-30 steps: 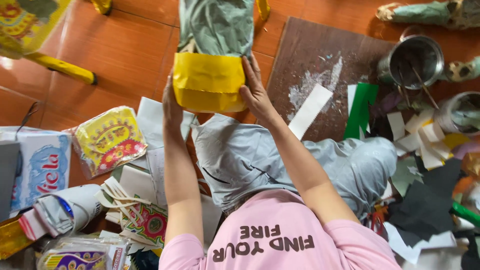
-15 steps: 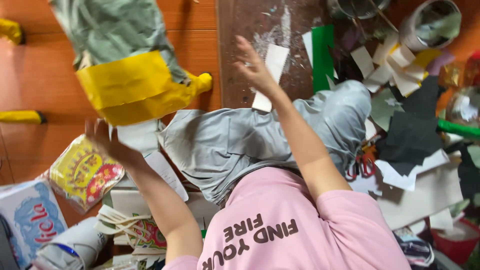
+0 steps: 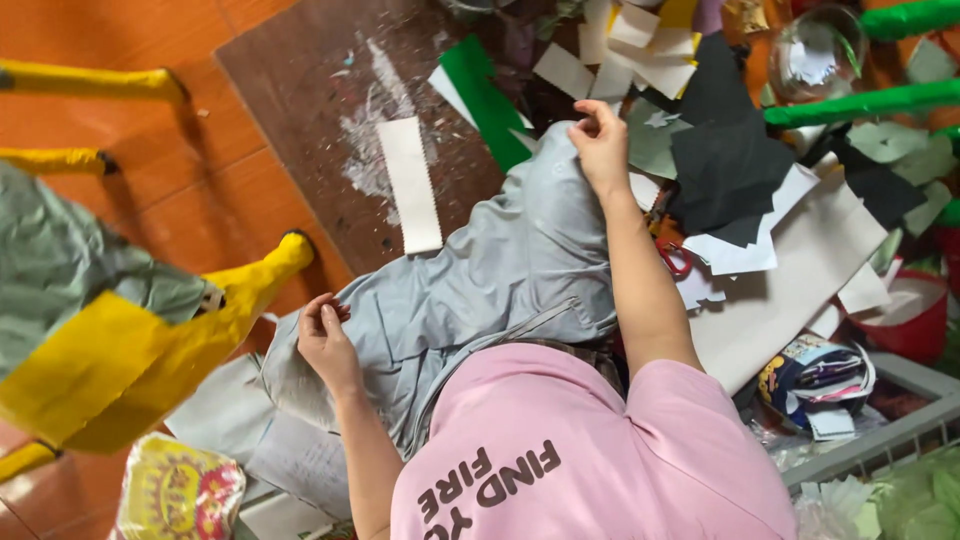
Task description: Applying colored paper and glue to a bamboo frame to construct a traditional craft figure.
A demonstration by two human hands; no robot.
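Hands resting on grey trousers amid paper craft scraps

Left hand (image 3: 325,340) pinches the grey fabric trousers (image 3: 480,280) at one knee; right hand (image 3: 600,145), fingers curled together, touches the other knee beside black paper scraps (image 3: 725,160), with nothing lifted from the floor.

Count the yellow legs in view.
4 yellow legs: two at the top-left edge, one jutting from the yellow body at mid-left, one tip at the bottom-left corner. More may hide behind the body.
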